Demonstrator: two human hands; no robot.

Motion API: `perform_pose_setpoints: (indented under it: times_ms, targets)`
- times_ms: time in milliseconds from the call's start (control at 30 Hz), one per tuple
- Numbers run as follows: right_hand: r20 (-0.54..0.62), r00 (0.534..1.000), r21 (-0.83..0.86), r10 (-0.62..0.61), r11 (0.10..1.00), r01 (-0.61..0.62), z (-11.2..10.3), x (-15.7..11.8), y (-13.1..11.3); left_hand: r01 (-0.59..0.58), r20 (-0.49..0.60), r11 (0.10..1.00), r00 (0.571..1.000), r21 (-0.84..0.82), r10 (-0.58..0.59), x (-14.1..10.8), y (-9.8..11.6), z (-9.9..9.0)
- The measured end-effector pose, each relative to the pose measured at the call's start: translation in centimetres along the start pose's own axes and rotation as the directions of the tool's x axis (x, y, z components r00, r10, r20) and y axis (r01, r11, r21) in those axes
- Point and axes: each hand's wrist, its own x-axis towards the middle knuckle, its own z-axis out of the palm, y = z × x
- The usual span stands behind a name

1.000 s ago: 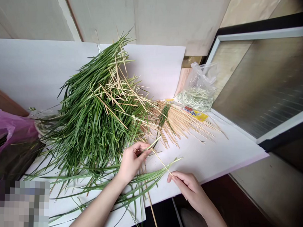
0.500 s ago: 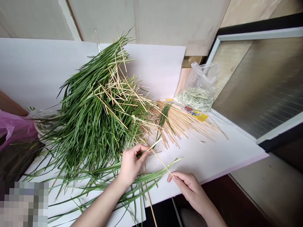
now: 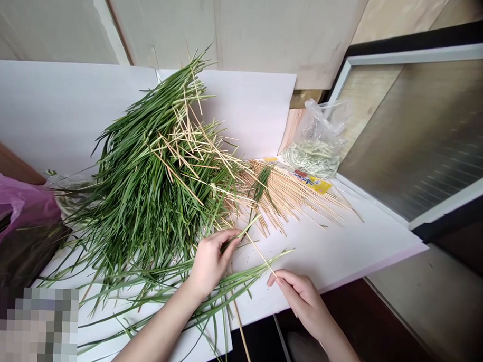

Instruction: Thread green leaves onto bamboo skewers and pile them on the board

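Observation:
My left hand (image 3: 209, 259) is closed in a pinch around a garlic chive (image 3: 251, 224), whose pale end sticks out past the fingertips. Between the thumb and fingers of my right hand (image 3: 301, 296) is a thin bamboo skewer (image 3: 260, 252). The skewer slants up and left, its far end meeting the chive near my left fingertips; whether it pierces the chive I cannot tell. Under the skewer and my left forearm lie loose long chives (image 3: 244, 280). A big heap of chives (image 3: 141, 198) rises beyond my left hand, with several skewers (image 3: 187, 137) scattered on top.
Many skewers (image 3: 300, 199) lie fanned out on the white table (image 3: 342, 248), a small bundle of chive pieces (image 3: 261, 184) across them. A clear plastic bag (image 3: 316, 146) with pale green strips stands behind. At left is a purple bag (image 3: 27, 200); a framed panel (image 3: 421, 134) leans at right.
The chive in my left hand has tilted slightly and its tip sits a little higher. My right hand and the skewer have shifted very slightly to the right.

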Motion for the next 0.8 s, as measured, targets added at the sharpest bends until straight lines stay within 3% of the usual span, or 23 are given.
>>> perform_pose_setpoints:
  times_ms: [367,467,567,667,800]
  targets:
    - [0.012,1.000,0.021,-0.001,1.000,0.000,0.0,0.1,-0.2,-0.095,0.010,0.995,0.995,0.021,0.095,-0.4,0.2,0.1]
    - [0.006,1.000,0.029,0.007,1.000,-0.007,0.0,0.1,-0.3,-0.136,0.149,0.991,0.979,-0.017,0.137,-0.8,0.8,0.7]
    - [-0.008,1.000,0.028,0.015,0.999,-0.015,0.1,0.0,-0.4,-0.163,0.323,0.985,0.931,-0.052,0.171,-1.2,1.7,1.3]
    - [-0.017,1.000,0.025,0.019,1.000,-0.019,0.1,0.1,-0.4,-0.164,0.365,0.985,0.915,-0.055,0.173,-0.9,2.0,1.0]
    - [-0.017,1.000,0.036,0.019,0.999,-0.019,0.0,0.1,-0.3,-0.201,0.314,0.977,0.934,0.063,0.172,0.1,1.0,-0.4]
